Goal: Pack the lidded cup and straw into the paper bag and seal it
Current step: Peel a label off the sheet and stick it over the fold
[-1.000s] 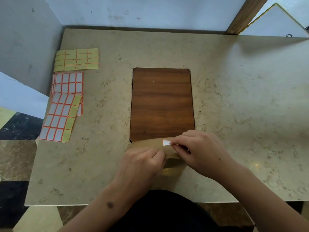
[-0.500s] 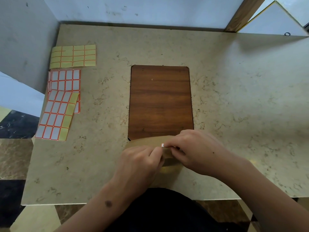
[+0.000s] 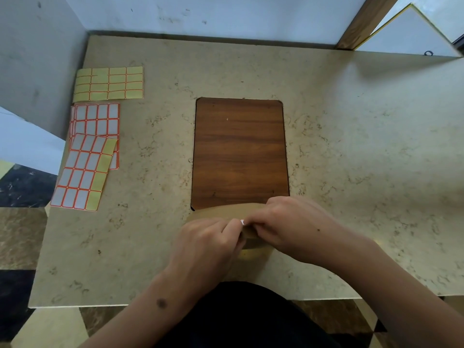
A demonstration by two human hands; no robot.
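A brown paper bag (image 3: 221, 212) stands at the near middle of the table, its folded top seen from above. My left hand (image 3: 206, 243) grips the folded top from the left. My right hand (image 3: 288, 226) presses a small white sticker (image 3: 242, 222) onto the fold, with the fingertips of both hands meeting there. Only a sliver of the sticker shows. The cup and straw are hidden from view.
A dark wooden board (image 3: 239, 153) lies flat just beyond the bag. Sticker sheets lie at the table's left: a yellow one (image 3: 109, 82) at the back and orange-bordered ones (image 3: 85, 169) nearer. A wall runs along the table's (image 3: 364, 146) far edge.
My right fingers have slid left over the white sticker, covering most of it. My left fingers have closed in to meet them on the fold.
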